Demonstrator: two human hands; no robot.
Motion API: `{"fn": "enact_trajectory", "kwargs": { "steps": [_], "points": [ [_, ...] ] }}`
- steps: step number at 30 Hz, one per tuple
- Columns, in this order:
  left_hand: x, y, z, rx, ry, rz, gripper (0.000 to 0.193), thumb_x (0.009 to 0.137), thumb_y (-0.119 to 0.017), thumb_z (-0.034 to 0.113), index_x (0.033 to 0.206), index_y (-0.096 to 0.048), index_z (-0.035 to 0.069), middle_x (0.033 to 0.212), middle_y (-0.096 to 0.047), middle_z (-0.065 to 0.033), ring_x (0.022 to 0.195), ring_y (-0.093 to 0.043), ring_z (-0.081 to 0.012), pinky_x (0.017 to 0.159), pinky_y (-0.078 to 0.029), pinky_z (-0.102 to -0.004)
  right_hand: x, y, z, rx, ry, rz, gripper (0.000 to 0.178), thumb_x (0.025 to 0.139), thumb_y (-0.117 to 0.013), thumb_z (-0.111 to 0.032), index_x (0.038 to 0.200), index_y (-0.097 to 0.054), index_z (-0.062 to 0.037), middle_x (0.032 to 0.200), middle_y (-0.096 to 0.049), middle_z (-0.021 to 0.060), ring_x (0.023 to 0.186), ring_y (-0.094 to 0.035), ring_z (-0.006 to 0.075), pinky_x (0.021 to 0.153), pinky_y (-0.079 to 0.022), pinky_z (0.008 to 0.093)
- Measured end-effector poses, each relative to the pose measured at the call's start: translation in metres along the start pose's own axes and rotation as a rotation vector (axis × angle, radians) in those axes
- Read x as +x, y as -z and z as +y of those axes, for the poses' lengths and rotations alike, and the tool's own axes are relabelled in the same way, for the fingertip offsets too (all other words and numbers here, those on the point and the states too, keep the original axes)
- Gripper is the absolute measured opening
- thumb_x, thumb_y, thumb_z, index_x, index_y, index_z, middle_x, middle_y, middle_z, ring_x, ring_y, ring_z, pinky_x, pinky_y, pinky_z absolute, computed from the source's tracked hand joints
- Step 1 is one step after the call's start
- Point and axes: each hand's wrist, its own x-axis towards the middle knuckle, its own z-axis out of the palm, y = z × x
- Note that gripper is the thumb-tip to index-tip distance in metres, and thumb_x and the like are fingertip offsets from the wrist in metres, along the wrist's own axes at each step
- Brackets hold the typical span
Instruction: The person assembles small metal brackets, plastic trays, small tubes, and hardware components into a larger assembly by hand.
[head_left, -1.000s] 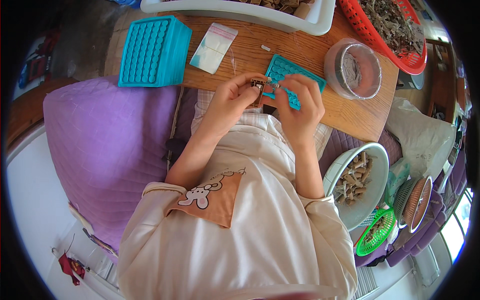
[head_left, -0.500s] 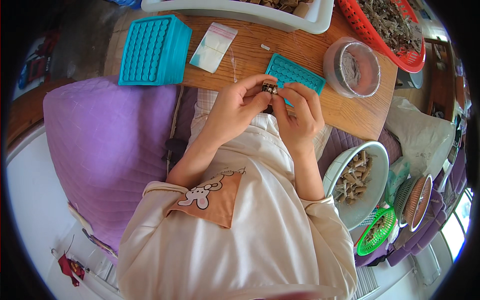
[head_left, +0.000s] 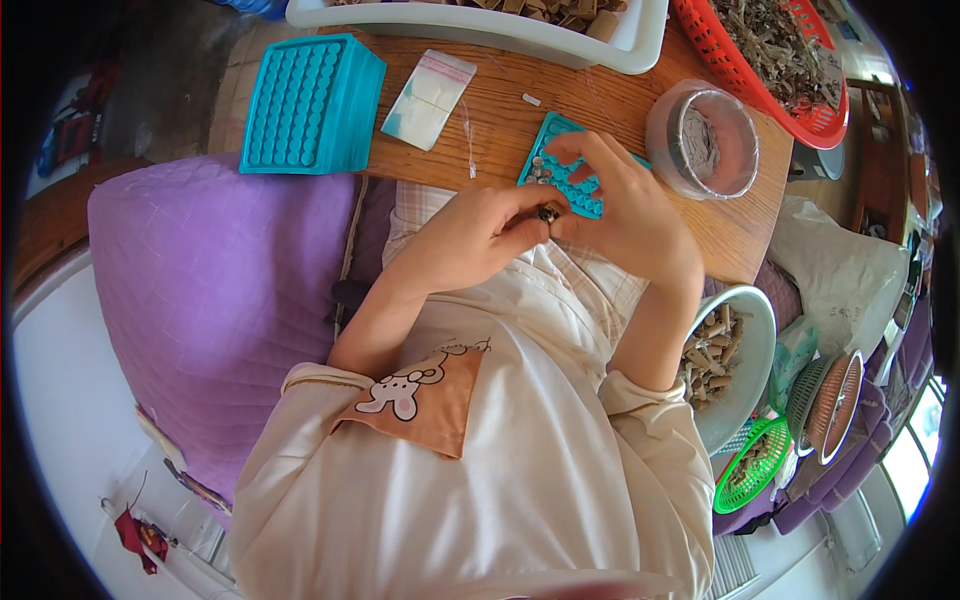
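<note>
- While the left grip [head_left: 470,232] in the head view pinches a small dark piece [head_left: 548,212] between thumb and forefinger, the right grip [head_left: 635,210] is spread, its thumb close to the piece and its forefinger arched over the tray [head_left: 556,128]; whether that thumb touches the piece I cannot tell.
- The piece is at the left fingertips, just off the tray's near edge and above the lap.
- Judged by the tray, the work looks to be at an early stage: small grey bits [head_left: 540,172] lie at its left end, while much of what shows is its own teal surface. The piece seems to be mid-handling; its finish is too small to judge.
- Plenty seems left, since the bin [head_left: 640,50] at the far edge and the basin [head_left: 765,335] at the right both hold many brown parts.
- Counted: one piece in hand, one flat tray, one stack [head_left: 300,105] of like trays, one packet [head_left: 430,100], one short white bit [head_left: 531,99] and one clear tub [head_left: 672,150] on the tabletop [head_left: 735,235].
- Also one bin, one basin, one red basket [head_left: 725,70] and one green basket [head_left: 745,490]. The grey bits, stacked trays and brown parts overlap too much to count.
</note>
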Motion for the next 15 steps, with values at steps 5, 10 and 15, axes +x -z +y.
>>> {"fn": "enact_trajectory", "kwargs": {
  "steps": [5, 10, 15],
  "points": [
    [-0.004, 0.008, -0.003, -0.6, -0.035, -0.132, 0.022, 0.08, -0.047, 0.004, 0.101, -0.051, -0.001, 0.084, -0.057, -0.0066, 0.077, -0.055, -0.0103, 0.066, -0.046, -0.0225, 0.05, 0.029, 0.001, 0.142, 0.235, -0.098, 0.034, 0.07, -0.064, -0.016, 0.099, -0.054, -0.0023, 0.081, -0.058, 0.0055, 0.071, -0.055, 0.0153, 0.066, -0.044, 0.0266],
    [-0.002, 0.015, -0.001, -0.644, -0.019, -0.026, 0.024, 0.081, -0.045, 0.005, 0.104, -0.049, -0.001, 0.09, -0.056, -0.0093, 0.081, -0.055, -0.0128, 0.072, -0.047, -0.0252, 0.112, 0.06, -0.021, -0.889, 0.291, 0.357, 0.025, 0.074, -0.051, -0.003, 0.098, -0.057, -0.005, 0.095, -0.054, 0.0106, 0.087, -0.052, 0.0258, 0.08, -0.041, 0.0349],
    [-0.003, 0.013, 0.004, -0.647, 0.045, 0.071, 0.028, 0.081, -0.045, 0.008, 0.108, -0.046, 0.002, 0.092, -0.056, -0.0098, 0.081, -0.057, -0.0156, 0.073, -0.048, -0.0275, 0.145, 0.079, -0.005, -0.968, 0.72, -0.012, 0.024, 0.074, -0.052, -0.006, 0.097, -0.058, -0.0058, 0.098, -0.055, 0.0088, 0.089, -0.052, 0.025, 0.086, -0.036, 0.039]
  ]
}}
